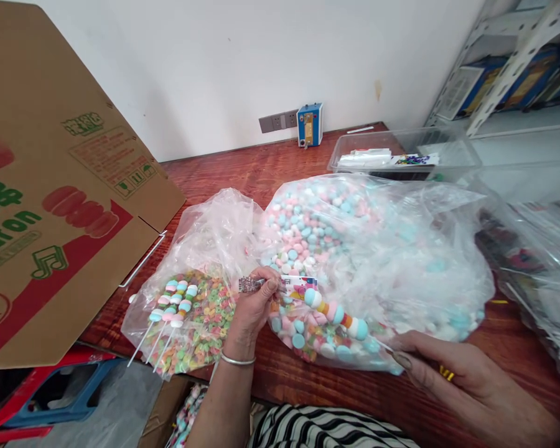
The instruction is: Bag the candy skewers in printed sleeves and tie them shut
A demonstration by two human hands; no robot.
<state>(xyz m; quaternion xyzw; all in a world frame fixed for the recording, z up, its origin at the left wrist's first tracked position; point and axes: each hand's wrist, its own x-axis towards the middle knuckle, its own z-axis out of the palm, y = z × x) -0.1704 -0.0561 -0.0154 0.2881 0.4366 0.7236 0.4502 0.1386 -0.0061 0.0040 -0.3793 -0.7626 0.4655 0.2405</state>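
My left hand (256, 303) pinches a small printed plastic wrapper (297, 285) between thumb and fingers. My right hand (462, 379) grips the white stick of a marshmallow skewer (336, 314), which is threaded with pink, blue and white marshmallows and orange rings. The skewer's top end lies at the wrapper's right end; whether it is inside I cannot tell. Beneath both hands spreads a large clear bag of marshmallows (303, 224). To the left, several finished skewers (173, 303) rest on a clear bag of colourful ring-shaped pieces (214, 305).
A big cardboard box (70, 186) stands at the left. Behind the bags are a clear plastic bin (404, 149) and a blue device (310, 126) by the wall sockets. More plastic packaging (541, 267) lies at the right, below a metal shelf (504, 50). Stools (65, 398) stand at lower left.
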